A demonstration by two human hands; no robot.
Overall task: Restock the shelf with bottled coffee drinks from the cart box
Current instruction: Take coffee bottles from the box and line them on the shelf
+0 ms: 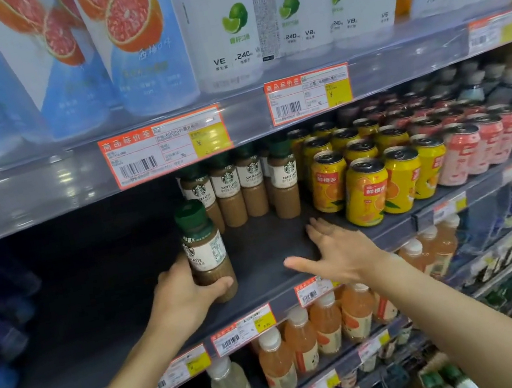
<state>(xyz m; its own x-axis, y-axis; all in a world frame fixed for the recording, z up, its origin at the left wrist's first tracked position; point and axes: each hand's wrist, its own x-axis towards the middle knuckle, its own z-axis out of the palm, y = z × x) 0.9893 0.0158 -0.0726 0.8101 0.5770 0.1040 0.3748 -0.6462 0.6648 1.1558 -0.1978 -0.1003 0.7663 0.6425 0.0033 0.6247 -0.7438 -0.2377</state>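
1. Shelf: dark middle deck, w/ price tags along its front lip. We see a wide bare stretch on its left part.
2. Left hand: we grip one coffee bottle round its lower body, thumb curled across the front, other fingers hidden behind. Bottle upright, green cap, base at or just above the deck near the front edge; can't tell if it touches.
3. Right hand: palm down over the deck, fingers straight and spread, thumb out to the left; holds nothing. Sits right of the held bottle, apart from it.
4. Shelved coffee bottles: row of green-capped latte btls, further back on the same deck, behind both hands.
5. Yellow orange-drink cans: several rows, just right of the latte row.
6. Pink cans: right of the yellow ones.
7. Upper deck: tall grapefruit-label bottles, lime-label bottles beside them.
8. Lower deck: orange-tinted juice bottles, white caps.
9. Cart box: bottom right corner, green-capped tops showing inside.
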